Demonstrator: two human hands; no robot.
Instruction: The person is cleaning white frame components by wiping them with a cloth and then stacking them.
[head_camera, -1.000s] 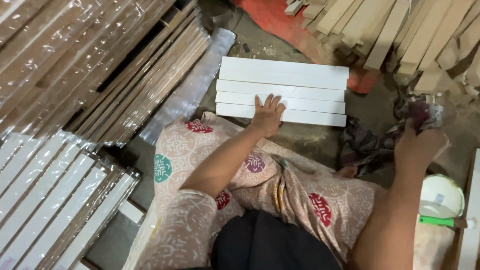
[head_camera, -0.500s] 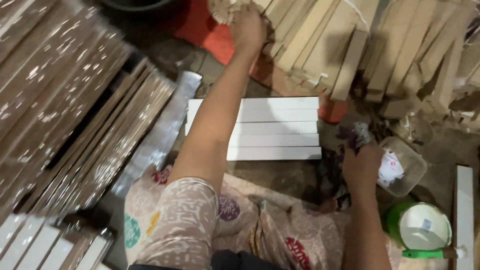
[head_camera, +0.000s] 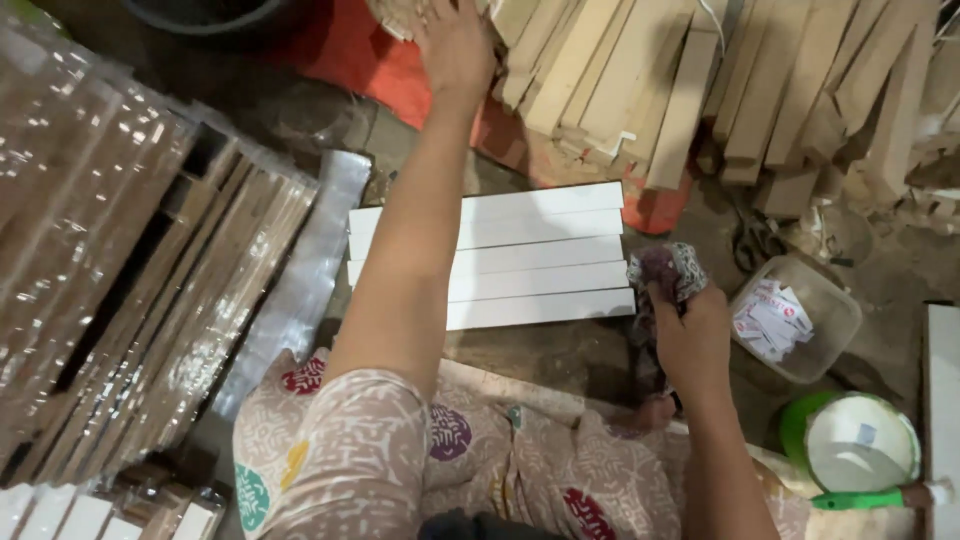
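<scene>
My left hand (head_camera: 455, 45) reaches far forward and rests on a pile of bare wooden strips (head_camera: 640, 70) at the top of the view; whether it grips one I cannot tell. Several white painted strips (head_camera: 540, 255) lie side by side on the floor under my left arm. My right hand (head_camera: 690, 335) is closed on a dark patterned rag (head_camera: 665, 270) at the right end of the white strips.
Plastic-wrapped bundles of strips (head_camera: 130, 290) fill the left side. A clear plastic tub (head_camera: 800, 315) with small packets sits right of my right hand. A green and white container (head_camera: 855, 445) stands at lower right. An orange cloth (head_camera: 390, 70) lies under the wood pile.
My left hand left the white strips and stretched forward to the bare wood pile. My right hand with the rag moved left and down toward the white strips. The view tilted forward.
</scene>
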